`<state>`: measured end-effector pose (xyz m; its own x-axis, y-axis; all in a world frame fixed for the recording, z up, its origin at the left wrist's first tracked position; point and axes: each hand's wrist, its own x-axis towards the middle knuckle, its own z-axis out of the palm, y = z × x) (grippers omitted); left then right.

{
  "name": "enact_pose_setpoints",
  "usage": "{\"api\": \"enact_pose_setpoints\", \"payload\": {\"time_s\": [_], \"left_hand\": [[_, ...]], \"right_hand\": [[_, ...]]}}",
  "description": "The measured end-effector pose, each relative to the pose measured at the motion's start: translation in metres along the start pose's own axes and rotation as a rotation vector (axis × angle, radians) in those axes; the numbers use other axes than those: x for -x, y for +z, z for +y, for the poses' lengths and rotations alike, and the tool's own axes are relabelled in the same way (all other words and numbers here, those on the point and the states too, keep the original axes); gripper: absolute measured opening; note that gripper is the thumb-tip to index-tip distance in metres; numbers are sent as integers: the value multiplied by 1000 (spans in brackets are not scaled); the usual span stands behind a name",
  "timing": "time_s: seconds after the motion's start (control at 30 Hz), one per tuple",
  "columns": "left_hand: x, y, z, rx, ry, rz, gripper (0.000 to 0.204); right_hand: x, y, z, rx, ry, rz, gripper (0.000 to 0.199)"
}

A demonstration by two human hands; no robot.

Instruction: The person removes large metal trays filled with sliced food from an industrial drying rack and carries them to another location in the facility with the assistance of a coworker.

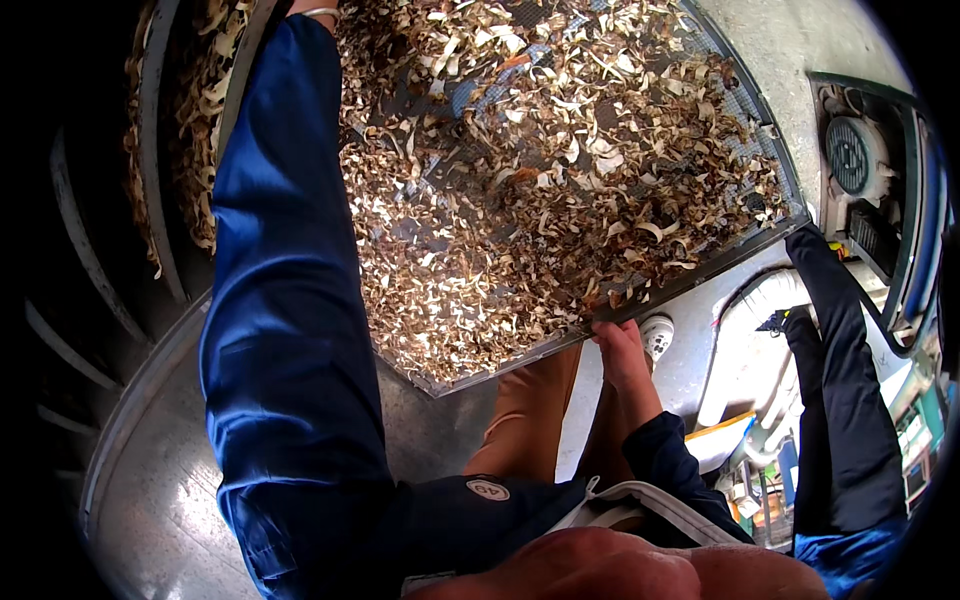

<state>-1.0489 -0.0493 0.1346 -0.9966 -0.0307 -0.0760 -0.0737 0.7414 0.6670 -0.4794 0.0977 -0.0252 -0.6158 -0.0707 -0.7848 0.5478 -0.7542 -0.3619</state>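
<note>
A large mesh tray (745, 115) with a dark frame spans the middle, tilted in view and strewn with curled dried slices (600, 160), tan to dark brown. My right hand (618, 352) grips the tray's near edge, fingers closed at the rim. My left arm, in a blue sleeve, reaches up along the tray's left side. Of my left hand (312, 6) only the wrist part with a pale bracelet shows at the top edge; its fingers are out of the picture.
At the left, curved rack bars (155, 130) stand beside more dried slices. A metal surface (165, 450) with a raised rim lies below them. On the right are a machine with a round grille (850, 155), dark clothed limb-like shapes (850, 400) and mixed clutter (765, 480).
</note>
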Motion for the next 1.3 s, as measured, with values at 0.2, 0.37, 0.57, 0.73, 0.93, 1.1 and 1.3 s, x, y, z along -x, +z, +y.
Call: {"api": "enact_pose_setpoints", "payload": {"time_s": [0.2,0.37,0.57,0.73,0.93,1.1,1.3], "left_hand": [[-23,11,-2,-271,607,164,46],[-31,6,-1,-154,448,-43,38],[12,13,-3,-447,552,165,40],[59,2,-10,-724,451,288,61],[93,-15,-17,-412,577,93,62],[77,-91,-130,-409,513,243,43],[96,-168,-317,-910,60,411,40]], "right_hand": [[0,8,-3,-4,-20,-2,30],[-1,1,-1,-8,-15,-42,35],[-1,1,3,-6,-26,-14,34],[2,4,2,22,-16,-27,33],[7,8,-4,-35,-11,33,33],[12,12,-2,-70,16,31,28],[17,8,-3,-115,-1,88,31]]}}
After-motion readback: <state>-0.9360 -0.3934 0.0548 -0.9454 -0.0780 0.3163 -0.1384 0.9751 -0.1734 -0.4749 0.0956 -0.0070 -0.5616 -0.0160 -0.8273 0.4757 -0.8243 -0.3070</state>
